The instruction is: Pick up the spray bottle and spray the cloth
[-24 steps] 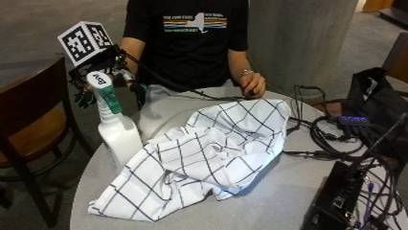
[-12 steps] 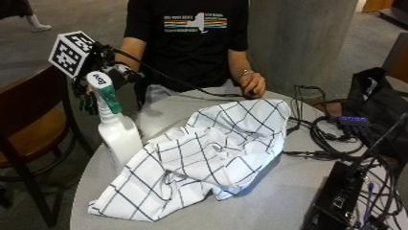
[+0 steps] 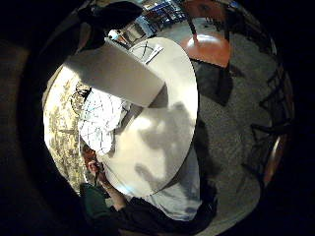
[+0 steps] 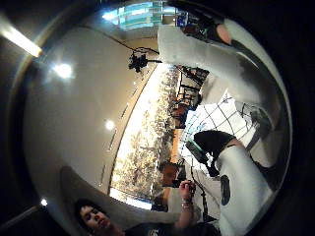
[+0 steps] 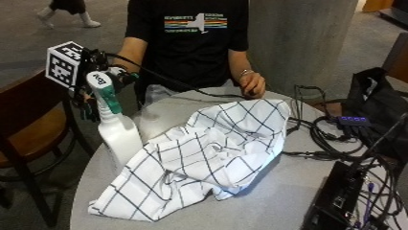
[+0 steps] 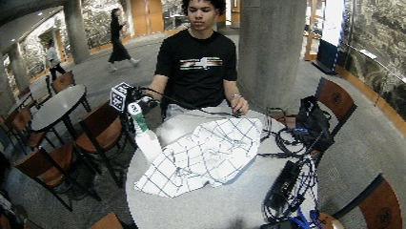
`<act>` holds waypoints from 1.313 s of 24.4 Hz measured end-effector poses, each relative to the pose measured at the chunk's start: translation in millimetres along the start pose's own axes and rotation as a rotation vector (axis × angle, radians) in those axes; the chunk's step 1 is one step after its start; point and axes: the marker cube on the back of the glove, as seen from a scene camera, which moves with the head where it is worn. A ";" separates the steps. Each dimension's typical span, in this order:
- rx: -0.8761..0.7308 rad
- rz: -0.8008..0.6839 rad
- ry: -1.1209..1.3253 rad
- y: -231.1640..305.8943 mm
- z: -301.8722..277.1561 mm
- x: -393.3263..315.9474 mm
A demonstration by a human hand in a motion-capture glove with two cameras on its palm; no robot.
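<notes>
At the round grey bench [image 5: 191, 206], I'm seeing the black-gloved right hand [image 5: 96, 86] wrapping its grip around the green-and-white trigger head of the white plastic spray bottle [image 5: 118, 136], fingers curled behind the neck. The bottle is standing upright at the bench's edge on the person's right side, its base touching or just tucked against a fold of the white cloth w/ dark grid lines [image 5: 204, 158]. The cloth is lying crumpled across the middle of the bench, one corner reaching toward the person, another trailing toward the near edge. The person's bare left hand [image 5: 252, 85] is resting at the far rim, beside the cloth's upper corner. Black cables [image 5: 319, 134] are looping on the bench on the person's left side, near a black bag [image 5: 376, 105] & a black box [image 5: 338, 201]. A wooden chair [image 5: 28, 129] is sitting just beyond the bottle. From the little-finger palm view, the bottle's white body [image 3: 115, 73] is filling the space close to the palm, w/ the checked cloth [image 3: 98, 120] lying on the bench below it. Thumb-side view: bottle [image 4: 243, 191] and cloth [image 4: 216, 118] both showing.
</notes>
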 end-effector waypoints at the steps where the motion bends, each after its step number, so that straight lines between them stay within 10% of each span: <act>1: 0.001 0.001 -0.006 -1.9 0.7 -0.2; 32: 0.362 -0.100 -0.021 -80.9 43.9 8.1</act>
